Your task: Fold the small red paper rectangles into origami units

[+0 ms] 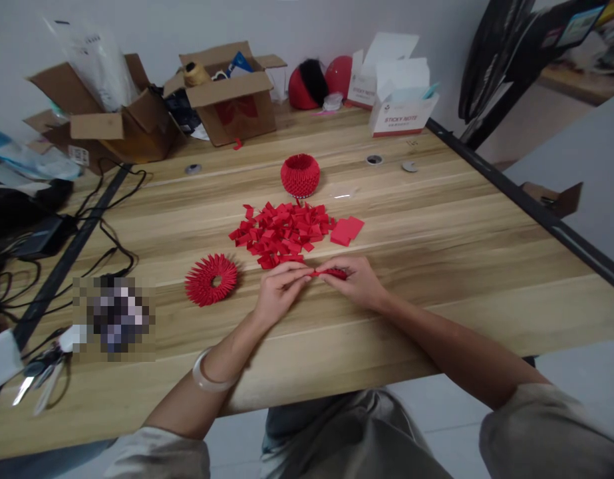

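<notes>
Between my two hands, near the front of the table, is a short strip of folded red paper pieces (pixel 332 273). My right hand (pixel 355 281) is closed around most of it. The fingertips of my left hand (pixel 283 287) pinch its left end. Just beyond them lies a pile of folded red paper pieces (pixel 284 229), with a few flat red paper sheets (pixel 346 230) at its right. A red folded-paper ring (pixel 211 279) rests to the left of my left hand. Farther back stands a round red folded-paper bowl (pixel 300 175), open at the top.
Cardboard boxes (pixel 231 100) and white sticky note boxes (pixel 401 113) line the back of the wooden table (pixel 436 219). Black cables (pixel 104 229) and keys (pixel 44 372) lie along the left side. A dark rail (pixel 531 206) borders the right edge.
</notes>
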Motion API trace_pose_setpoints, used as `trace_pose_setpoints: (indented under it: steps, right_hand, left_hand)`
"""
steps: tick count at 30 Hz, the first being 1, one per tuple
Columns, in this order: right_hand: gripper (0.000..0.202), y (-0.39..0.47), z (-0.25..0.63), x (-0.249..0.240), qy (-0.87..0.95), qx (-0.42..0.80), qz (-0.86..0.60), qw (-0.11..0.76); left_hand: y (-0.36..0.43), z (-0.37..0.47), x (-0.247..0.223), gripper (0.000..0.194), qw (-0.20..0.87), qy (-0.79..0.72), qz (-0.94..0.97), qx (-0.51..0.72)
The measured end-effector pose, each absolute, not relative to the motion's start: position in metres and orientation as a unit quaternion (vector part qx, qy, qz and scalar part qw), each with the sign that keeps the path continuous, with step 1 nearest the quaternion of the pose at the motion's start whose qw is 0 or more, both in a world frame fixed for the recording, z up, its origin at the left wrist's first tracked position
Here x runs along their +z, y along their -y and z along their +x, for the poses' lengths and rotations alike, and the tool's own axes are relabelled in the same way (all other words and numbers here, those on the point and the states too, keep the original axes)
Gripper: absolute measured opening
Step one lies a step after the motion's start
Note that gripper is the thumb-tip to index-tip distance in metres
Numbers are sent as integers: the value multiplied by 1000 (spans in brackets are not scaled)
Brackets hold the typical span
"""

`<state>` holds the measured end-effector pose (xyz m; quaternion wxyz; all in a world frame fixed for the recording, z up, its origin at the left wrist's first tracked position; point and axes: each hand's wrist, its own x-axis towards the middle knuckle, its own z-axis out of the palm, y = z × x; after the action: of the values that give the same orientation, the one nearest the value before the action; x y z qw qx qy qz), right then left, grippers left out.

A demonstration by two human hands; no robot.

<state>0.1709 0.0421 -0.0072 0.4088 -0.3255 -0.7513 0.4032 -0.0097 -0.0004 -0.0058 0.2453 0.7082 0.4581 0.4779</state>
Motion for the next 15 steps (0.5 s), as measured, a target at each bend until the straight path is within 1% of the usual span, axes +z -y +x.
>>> trace_pose_setpoints:
  steps: [3, 6, 11, 15]
  right_hand:
    - [9, -42, 171, -3, 719, 456, -323, 413]
    - [14, -43, 172, 1, 674, 538, -325, 389]
    - [22, -47, 175, 3, 614, 651, -286, 341]
    - [26, -49, 177, 3, 604, 688, -269, 300]
  left_hand:
    - [1, -10, -5, 17, 238, -472, 695, 487]
    - [2, -10, -5, 16, 225, -477, 693, 492]
    - [4, -11, -4, 15, 180, -413, 755, 477]
    - [3, -13, -5, 15, 148, -368, 788, 471]
